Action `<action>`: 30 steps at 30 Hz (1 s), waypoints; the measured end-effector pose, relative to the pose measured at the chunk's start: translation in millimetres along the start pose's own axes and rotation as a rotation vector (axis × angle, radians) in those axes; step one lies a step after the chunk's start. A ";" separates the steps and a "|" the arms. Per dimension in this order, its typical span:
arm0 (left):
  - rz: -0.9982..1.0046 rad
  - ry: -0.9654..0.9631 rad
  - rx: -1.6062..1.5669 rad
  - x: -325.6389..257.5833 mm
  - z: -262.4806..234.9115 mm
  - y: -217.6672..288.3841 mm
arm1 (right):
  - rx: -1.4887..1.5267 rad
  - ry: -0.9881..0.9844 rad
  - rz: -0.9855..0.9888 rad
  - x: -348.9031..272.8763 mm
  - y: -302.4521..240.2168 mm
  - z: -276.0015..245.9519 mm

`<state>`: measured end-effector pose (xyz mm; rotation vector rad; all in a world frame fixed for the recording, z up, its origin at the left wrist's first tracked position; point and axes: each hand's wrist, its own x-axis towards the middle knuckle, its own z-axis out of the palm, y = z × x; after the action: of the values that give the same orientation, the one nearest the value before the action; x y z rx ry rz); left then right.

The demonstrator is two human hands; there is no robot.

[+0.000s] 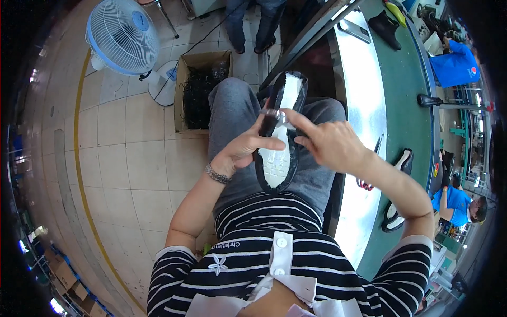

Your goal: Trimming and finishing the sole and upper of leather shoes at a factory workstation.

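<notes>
A black shoe upper (277,177) lies bottom up above my lap, its white insole (274,161) facing me and black edges folded in around it. My left hand (248,145) grips the shoe from the left side, thumb laid across the white bottom. A metal bracelet (217,174) is on that wrist. Over the shoe's middle, my right hand (330,140) closes round a small shiny metal tool (277,114), its index finger stretched along it. The tool's exact kind cannot be made out, and most of it is hidden by the fingers.
On my right runs a metal bench (364,95) with a phone (355,30), beside a green conveyor belt (409,111) bearing dark boots and shoes (393,216). Ahead stand a cardboard box (180,113) of black scraps and a fan (122,37). Other people in blue work beyond the belt.
</notes>
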<state>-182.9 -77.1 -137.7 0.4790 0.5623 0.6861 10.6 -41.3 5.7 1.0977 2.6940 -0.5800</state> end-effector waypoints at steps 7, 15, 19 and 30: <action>0.249 -0.055 -0.383 -12.1 7.3 -45.9 | 0.146 -0.431 0.170 -24.2 -7.1 -30.4; 0.219 -0.090 -0.634 -11.8 7.1 -74.4 | -0.393 -0.105 -0.095 -33.8 -20.2 17.1; 0.156 0.044 -0.582 -12.6 20.3 -63.6 | -0.205 -0.045 -0.107 -35.8 3.4 27.1; 0.207 0.134 -0.640 -9.9 18.6 -79.6 | -0.030 -0.014 -0.165 -21.4 -24.3 -27.6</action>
<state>-141.7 -142.1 -166.6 -0.1113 0.3902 1.0506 8.4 -59.1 44.3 0.8660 2.7894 -0.5681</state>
